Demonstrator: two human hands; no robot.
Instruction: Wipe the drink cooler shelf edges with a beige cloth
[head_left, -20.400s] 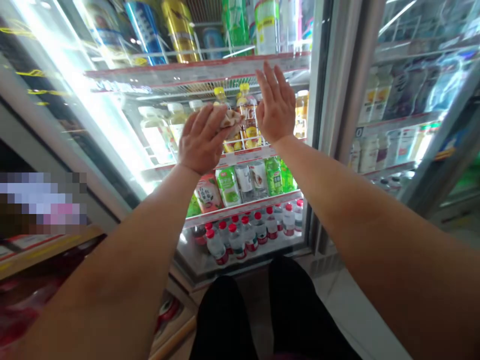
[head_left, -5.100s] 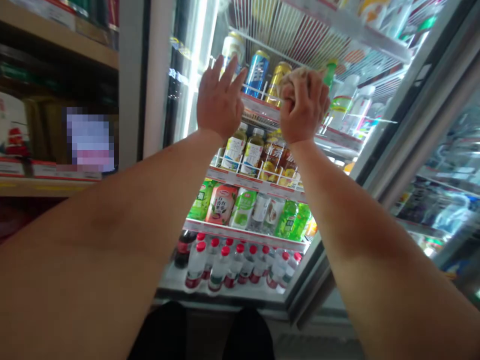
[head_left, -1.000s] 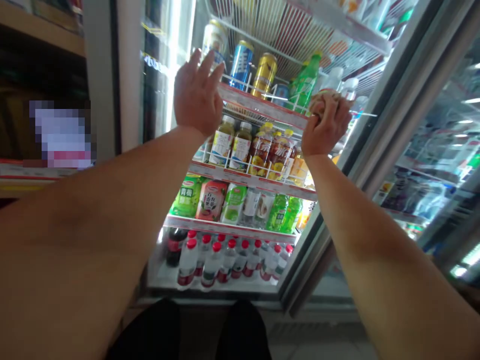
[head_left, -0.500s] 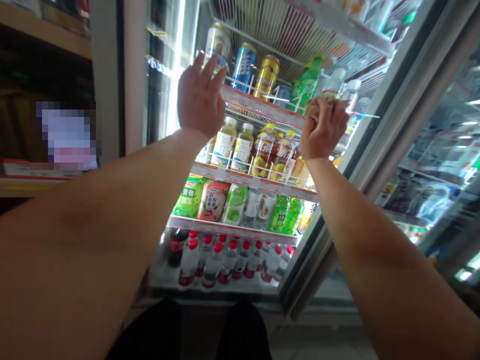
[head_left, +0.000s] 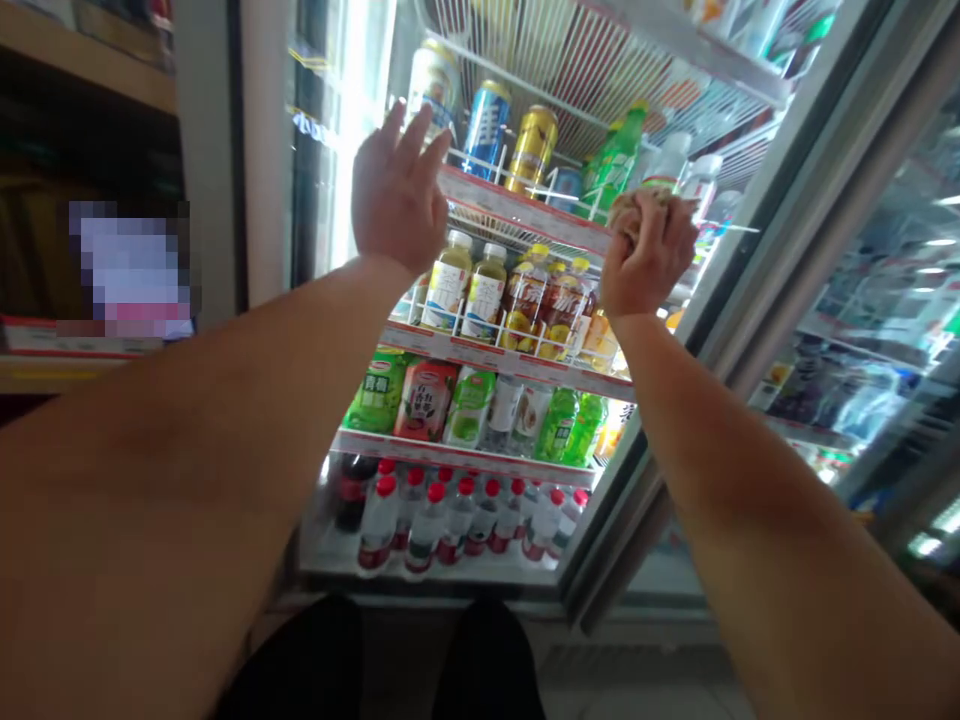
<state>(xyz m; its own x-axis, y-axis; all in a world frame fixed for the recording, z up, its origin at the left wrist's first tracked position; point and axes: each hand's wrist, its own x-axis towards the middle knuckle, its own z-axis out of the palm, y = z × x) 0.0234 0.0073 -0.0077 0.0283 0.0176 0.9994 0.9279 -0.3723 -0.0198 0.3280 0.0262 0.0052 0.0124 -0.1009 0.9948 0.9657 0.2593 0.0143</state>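
Observation:
In front of me is a lit drinks fridge behind a glass door [head_left: 322, 200]. My left hand [head_left: 397, 200] is open, its fingers spread and raised against or very near the glass, overlapping a white can [head_left: 433, 75]. A crumpled beige cloth [head_left: 624, 218] is bunched under the fingers of my right hand [head_left: 651, 255], which is closed on it at the upper right of the glass. Behind that hand are a green bottle [head_left: 626, 145] and clear bottles [head_left: 671, 158]. A blue can [head_left: 486, 125] and a gold can [head_left: 532, 148] stand between the two hands.
Lower shelves hold tea bottles [head_left: 486, 292], green and red drinks [head_left: 426, 400], and red-capped water bottles [head_left: 427, 525]. A metal door frame [head_left: 720, 310] slants along the right, with another glass-fronted fridge [head_left: 862, 350] beyond. Wooden shelving [head_left: 90, 55] stands at left.
Both hands keep nearly the same places, the right one still on the cloth. Only a slight shift of the view shows.

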